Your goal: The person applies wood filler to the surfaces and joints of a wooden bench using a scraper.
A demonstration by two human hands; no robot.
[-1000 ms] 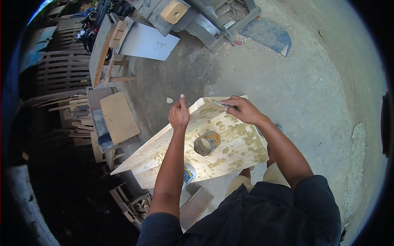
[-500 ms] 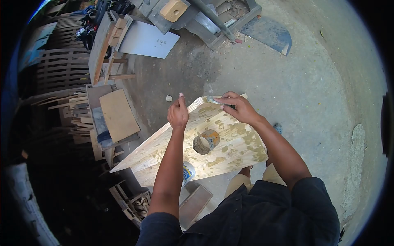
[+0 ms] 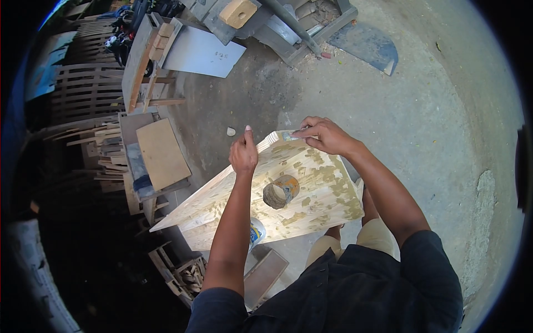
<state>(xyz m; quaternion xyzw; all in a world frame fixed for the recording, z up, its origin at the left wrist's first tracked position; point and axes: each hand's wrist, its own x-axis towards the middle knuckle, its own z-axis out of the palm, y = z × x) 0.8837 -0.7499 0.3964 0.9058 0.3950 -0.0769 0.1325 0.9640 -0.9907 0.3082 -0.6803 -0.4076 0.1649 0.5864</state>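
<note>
A pale wooden panel (image 3: 311, 208), blotched with greenish-brown filler, lies in front of me. My left hand (image 3: 243, 155) is closed at its far left edge, thumb pointing up; the curled fingers are partly hidden. At the far corner, my right hand (image 3: 328, 136) pinches a small flat scraper (image 3: 290, 136), its blade against the panel's edge. The fingers cover most of the scraper. Between my arms an open can (image 3: 289, 186) stands on the panel, with brownish filler inside. A white tub with a blue and yellow label (image 3: 257, 233) shows partly behind my left forearm.
A low bench to the left carries a tan board (image 3: 162, 154). Beyond it are stacked wood offcuts (image 3: 111, 152). A white sheet (image 3: 202, 53) and a machine frame (image 3: 277, 36) stand ahead. A crate of scraps (image 3: 186, 272) is at lower left. Concrete floor (image 3: 427, 144) extends right.
My right hand and the scraper have shifted slightly up along the panel's far edge, and my right elbow has swung outward. My left hand stays at the same edge.
</note>
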